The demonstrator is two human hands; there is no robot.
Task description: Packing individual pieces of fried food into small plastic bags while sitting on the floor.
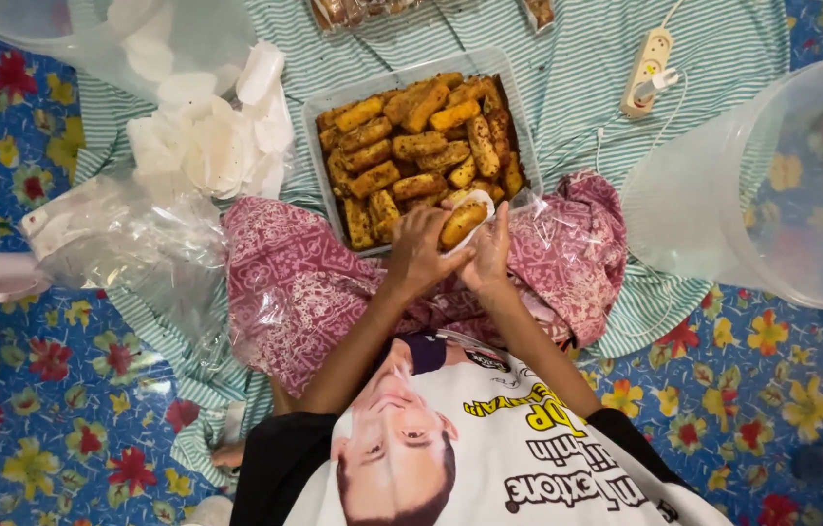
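Observation:
My left hand (418,249) and my right hand (489,255) meet in front of me, both around one golden fried roll (461,223) lying in a small white paper liner (479,199). Just beyond them stands a clear rectangular tray (410,76) packed with several more fried rolls (418,146). My hands are over a pink patterned cloth (285,282) on my lap.
A heap of white paper liners (207,136) lies left of the tray, with crumpled clear plastic bags (129,239) nearer me. A large clear plastic tub (782,185) lies on its side at right. A white power strip (647,70) sits behind on the striped cloth (723,58).

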